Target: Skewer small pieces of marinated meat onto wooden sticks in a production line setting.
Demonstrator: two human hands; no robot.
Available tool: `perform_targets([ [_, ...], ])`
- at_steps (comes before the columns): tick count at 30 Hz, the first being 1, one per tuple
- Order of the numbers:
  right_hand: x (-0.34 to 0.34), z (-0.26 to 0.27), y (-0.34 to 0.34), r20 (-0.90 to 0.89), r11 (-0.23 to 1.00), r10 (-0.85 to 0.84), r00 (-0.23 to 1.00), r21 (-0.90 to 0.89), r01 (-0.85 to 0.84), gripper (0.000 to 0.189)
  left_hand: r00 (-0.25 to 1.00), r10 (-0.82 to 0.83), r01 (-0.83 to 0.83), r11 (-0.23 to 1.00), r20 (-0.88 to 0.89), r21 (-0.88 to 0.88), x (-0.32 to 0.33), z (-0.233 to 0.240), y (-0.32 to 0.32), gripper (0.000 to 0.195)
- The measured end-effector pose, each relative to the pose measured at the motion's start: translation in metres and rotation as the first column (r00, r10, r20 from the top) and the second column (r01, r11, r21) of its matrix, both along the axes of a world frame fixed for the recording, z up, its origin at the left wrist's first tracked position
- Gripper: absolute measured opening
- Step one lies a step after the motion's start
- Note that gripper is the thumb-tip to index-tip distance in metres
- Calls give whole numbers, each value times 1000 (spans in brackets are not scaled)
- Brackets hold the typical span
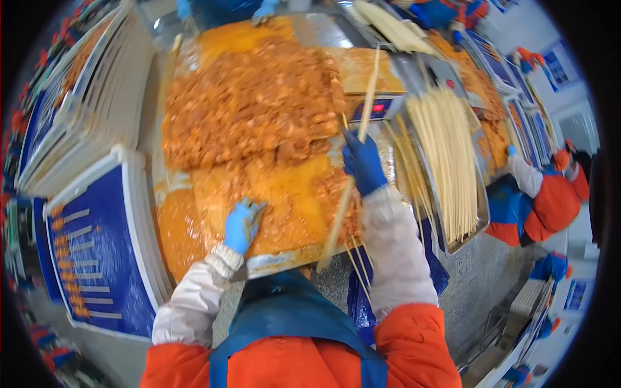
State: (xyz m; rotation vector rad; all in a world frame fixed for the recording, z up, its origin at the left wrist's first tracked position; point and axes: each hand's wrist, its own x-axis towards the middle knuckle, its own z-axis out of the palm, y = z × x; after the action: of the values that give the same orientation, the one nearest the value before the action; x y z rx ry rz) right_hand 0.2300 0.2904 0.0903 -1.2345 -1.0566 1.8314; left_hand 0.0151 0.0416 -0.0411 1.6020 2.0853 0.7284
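My right hand [363, 160], in a dark blue glove, is closed around a bundle of pale wooden skewers [371, 92] that sticks out above and below the fist. A skewer with marinated meat pieces [335, 85] rises from the same hand at the edge of the meat heap. My left hand [241, 225], in a light blue glove smeared with marinade, lies near the orange, sauce-covered board [286, 208] with its fingers partly spread; nothing shows in it. Beyond both hands is a large heap of marinated meat pieces [247, 102].
At right stands a metal tray [453, 252] of long skewers, beside a scale [381, 107] with a lit display. Stacked white-rimmed trays [131, 228] stand at left, the lower one holding a row of meat skewers [65, 262]. A co-worker's gloved hand [264, 12] is across the table.
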Motion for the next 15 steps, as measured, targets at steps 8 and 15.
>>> perform_targets([
  [8, 191, -82, -284, 434, 967, 248, 866, -168, -193, 10, 973, 218, -200, 958, -72, 205, 15, 47, -13, 51],
  [15, 137, -86, -273, 360, 973, 216, 907, -5, -229, 18, 866, 33, -145, 971, 499, 188, 14, -59, 8, 33],
])
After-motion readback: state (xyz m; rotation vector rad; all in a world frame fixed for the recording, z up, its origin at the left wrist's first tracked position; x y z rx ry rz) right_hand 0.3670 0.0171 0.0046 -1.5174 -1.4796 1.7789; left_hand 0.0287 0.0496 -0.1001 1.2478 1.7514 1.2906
